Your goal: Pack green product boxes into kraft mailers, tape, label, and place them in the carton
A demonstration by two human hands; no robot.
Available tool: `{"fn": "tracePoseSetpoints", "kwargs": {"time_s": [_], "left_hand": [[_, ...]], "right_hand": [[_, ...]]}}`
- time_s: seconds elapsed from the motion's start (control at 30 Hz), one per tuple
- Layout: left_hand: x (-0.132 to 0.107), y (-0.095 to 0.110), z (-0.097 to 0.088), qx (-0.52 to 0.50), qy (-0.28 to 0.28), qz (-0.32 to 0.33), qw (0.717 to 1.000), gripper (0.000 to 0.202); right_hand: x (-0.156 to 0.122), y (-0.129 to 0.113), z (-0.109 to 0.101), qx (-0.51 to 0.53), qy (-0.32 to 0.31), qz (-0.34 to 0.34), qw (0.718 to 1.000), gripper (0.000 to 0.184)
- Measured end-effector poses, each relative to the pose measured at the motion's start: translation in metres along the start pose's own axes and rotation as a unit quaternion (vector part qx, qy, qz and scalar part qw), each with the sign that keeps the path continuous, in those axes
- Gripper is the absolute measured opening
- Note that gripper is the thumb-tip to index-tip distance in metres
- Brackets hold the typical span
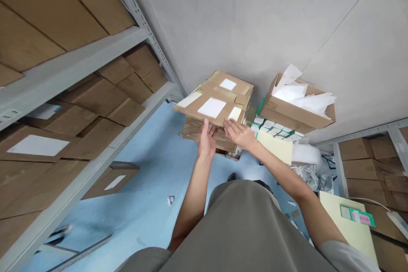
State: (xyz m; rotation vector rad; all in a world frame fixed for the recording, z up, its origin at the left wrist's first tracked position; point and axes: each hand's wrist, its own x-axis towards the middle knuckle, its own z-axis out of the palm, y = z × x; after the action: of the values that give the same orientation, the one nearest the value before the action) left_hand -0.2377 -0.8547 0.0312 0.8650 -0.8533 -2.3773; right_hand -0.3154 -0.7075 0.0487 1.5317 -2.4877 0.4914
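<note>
A flattened cardboard box [213, 98] with white labels and tape lies tilted on top of a stack of flattened cardboard [194, 129] on the blue floor by the wall. My left hand [207, 139] holds its near edge from below, fingers curled up against it. My right hand [239, 133] rests on the same near edge further right, fingers stretched along it. Both arms reach forward over my grey-clad legs.
Metal shelving [79, 61] full of cardboard boxes runs along the left. An open box of white paper [296, 104] sits on small green-and-white boxes [270, 127] at right. Yellow sheets [349, 221], paper scraps and more boxes lie at the right.
</note>
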Motion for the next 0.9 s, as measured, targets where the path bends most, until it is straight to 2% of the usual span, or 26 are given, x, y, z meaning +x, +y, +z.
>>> {"fn": "tracePoseSetpoints", "kwargs": {"time_s": [0.1,0.17,0.23,0.3,0.37,0.47,0.57,0.67,0.77,0.9], "left_hand": [[-0.008,0.003,0.002,-0.026,0.037,0.013,0.999,0.05],[-0.017,0.006,0.004,-0.022,0.07,0.029,0.997,0.046],[-0.027,0.012,0.006,-0.011,0.063,0.041,0.997,0.044],[-0.038,0.019,0.011,0.002,0.018,0.044,0.999,0.045],[-0.047,0.024,0.02,0.021,-0.023,0.044,0.999,0.05],[-0.055,0.015,0.039,0.061,-0.07,0.016,0.996,0.06],[-0.062,-0.019,0.066,0.129,-0.144,-0.073,0.978,0.066],[-0.075,-0.073,0.098,0.222,-0.242,-0.172,0.929,0.07],[-0.103,-0.135,0.13,0.317,-0.341,-0.249,0.849,0.069],[-0.158,-0.222,0.163,0.41,-0.48,-0.31,0.711,0.062]], "right_hand": [[-0.033,-0.029,0.005,-0.01,0.015,-0.054,0.998,0.03],[-0.046,-0.042,0.005,-0.009,0.025,-0.054,0.998,0.027],[-0.055,-0.047,-0.004,0.002,0.055,-0.031,0.998,0.029],[-0.065,-0.043,-0.024,0.015,0.109,0.001,0.994,0.033],[-0.082,-0.031,-0.053,0.02,0.184,0.047,0.982,0.038],[-0.126,-0.005,-0.103,-0.006,0.297,0.155,0.942,0.057],[-0.193,0.02,-0.142,-0.042,0.368,0.316,0.873,0.072],[-0.278,0.029,-0.159,-0.034,0.426,0.471,0.772,0.076],[-0.368,0.011,-0.157,0.028,0.477,0.576,0.663,0.074],[-0.474,-0.048,-0.145,0.074,0.527,0.648,0.544,0.064]]}}
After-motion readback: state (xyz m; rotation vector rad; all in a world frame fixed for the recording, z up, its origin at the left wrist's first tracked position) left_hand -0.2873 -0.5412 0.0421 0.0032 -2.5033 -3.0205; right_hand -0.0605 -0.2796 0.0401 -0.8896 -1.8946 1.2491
